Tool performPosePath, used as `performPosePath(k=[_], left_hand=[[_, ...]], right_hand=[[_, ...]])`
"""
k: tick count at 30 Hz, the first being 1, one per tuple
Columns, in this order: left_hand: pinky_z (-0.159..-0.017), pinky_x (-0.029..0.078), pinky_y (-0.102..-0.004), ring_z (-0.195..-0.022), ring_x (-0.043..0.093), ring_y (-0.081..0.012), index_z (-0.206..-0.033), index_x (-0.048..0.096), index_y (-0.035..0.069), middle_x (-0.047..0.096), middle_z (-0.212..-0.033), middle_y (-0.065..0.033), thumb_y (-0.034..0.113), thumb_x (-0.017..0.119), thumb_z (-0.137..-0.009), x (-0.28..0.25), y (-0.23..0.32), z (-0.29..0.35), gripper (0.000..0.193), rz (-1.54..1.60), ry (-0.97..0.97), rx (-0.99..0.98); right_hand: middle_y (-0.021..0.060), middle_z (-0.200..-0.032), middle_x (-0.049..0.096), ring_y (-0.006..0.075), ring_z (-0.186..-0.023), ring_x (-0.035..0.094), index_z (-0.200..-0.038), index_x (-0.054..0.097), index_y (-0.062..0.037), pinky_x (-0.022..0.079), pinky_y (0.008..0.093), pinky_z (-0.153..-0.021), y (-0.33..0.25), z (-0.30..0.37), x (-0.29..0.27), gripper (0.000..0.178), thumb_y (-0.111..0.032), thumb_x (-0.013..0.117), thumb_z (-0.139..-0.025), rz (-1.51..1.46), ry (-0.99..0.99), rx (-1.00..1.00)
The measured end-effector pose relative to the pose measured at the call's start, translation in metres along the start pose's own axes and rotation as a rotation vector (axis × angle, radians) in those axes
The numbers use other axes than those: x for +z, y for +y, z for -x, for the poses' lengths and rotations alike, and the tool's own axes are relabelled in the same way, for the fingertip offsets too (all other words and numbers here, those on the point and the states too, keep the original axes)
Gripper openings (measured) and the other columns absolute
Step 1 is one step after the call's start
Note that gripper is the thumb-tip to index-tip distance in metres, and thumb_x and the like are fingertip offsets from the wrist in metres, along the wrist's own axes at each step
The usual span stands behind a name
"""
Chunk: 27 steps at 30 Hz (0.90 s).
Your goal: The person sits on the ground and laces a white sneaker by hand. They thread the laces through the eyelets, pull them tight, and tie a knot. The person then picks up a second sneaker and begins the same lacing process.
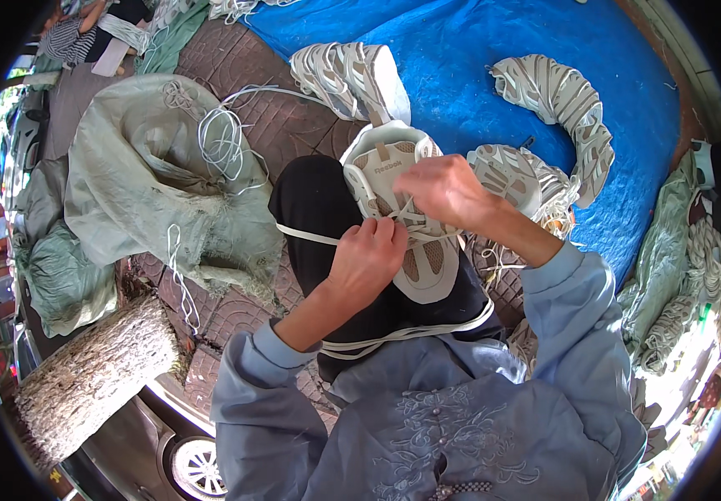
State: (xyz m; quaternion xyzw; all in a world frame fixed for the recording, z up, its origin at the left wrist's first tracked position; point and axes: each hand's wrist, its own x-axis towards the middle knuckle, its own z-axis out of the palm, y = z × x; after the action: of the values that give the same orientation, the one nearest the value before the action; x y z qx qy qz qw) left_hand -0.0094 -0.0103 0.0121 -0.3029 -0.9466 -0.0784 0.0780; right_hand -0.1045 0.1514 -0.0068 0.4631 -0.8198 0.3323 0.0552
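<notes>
The pale beige shoe (pixel 423 252) lies on your dark-clothed lap, its toe toward you and its heel away. It sits between your two hands and partly beneath them. Your left hand (pixel 369 260) is at the shoe's left side, fingers curled and closed on the lace (pixel 309 237), a length of which runs out leftward over your knee. Your right hand (pixel 442 194) reaches in from the right, over the lacing and nearer the tongue, its fingertips pinched together on the lace. Just beyond the heel is a tight stack of similar shoes (pixel 352 79); a curving row of shoes (pixel 557 104) rests on the blue sheet (pixel 452 88) ahead to the right. A greyish sack (pixel 131 159) lies to your left.
</notes>
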Motion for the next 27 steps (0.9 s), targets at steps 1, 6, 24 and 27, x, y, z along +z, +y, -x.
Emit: performPosePath(k=[1,6,24,27], left_hand=[[-0.048,0.045,-0.0276,-0.061,0.053,-0.0171,-0.077,0.052,0.003,0.046,-0.069,-0.0053,0.009,0.058,-0.062,-0.001,-0.001,-0.002,0.017,0.025,-0.023,-0.013],[-0.044,0.045,-0.0319,-0.054,0.058,-0.0209,-0.068,0.049,0.004,0.052,-0.059,-0.0077,0.006,0.058,-0.064,-0.001,-0.005,-0.008,0.010,0.134,-0.201,-0.058],[-0.041,0.040,-0.0234,-0.046,0.053,-0.0105,-0.079,0.058,-0.001,0.056,-0.057,-0.0060,0.011,0.055,-0.077,-0.017,-0.036,-0.029,0.012,1.005,-0.601,-0.597],[-0.045,0.042,-0.0275,-0.050,0.056,-0.0187,-0.080,0.057,0.002,0.057,-0.058,-0.0091,0.010,0.057,-0.075,-0.004,-0.030,-0.019,0.010,0.832,-0.369,-0.515]], right_hand=[[0.0049,-0.063,0.055,0.0233,-0.061,0.057,-0.075,0.057,-0.0097,0.047,0.0341,-0.052,0.002,-0.001,0.003,0.019,0.001,0.055,-0.059,-0.053,0.059,0.038],[0.0071,-0.072,0.058,0.0230,-0.067,0.057,-0.077,0.059,-0.0080,0.048,0.0324,-0.056,0.000,0.003,-0.011,0.020,0.001,0.057,-0.059,-0.034,0.049,0.113],[0.0028,-0.062,0.055,0.0123,-0.055,0.054,-0.072,0.060,-0.0056,0.043,0.0279,-0.048,0.000,0.015,-0.005,0.016,-0.002,0.062,-0.057,-0.485,-0.120,0.235],[0.0047,-0.059,0.056,0.0094,-0.050,0.050,-0.073,0.062,-0.0029,0.040,0.0276,-0.045,0.042,0.021,-0.020,0.018,0.000,0.061,-0.056,-0.876,-0.225,0.789]])
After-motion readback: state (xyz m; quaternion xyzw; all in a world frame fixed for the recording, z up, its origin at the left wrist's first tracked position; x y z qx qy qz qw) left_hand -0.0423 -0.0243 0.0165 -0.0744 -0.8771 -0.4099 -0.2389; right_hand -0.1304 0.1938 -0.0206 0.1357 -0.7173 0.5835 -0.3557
